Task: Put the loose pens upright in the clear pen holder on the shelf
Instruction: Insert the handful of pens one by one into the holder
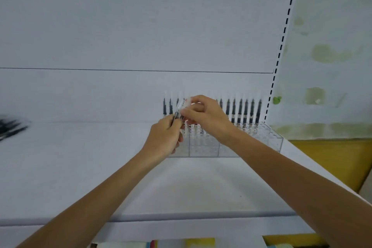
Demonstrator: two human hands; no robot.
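Head view: left hand (164, 139) and right hand (207, 121) both pinch one pen (179, 109), centre frame.
They hide the middle of the clear pen holder (267, 137); loose pens (10, 129) at the left edge are blurred.

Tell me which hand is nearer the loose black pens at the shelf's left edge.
Left. The left hand sits well right of the loose black pens; the right hand is farther right.
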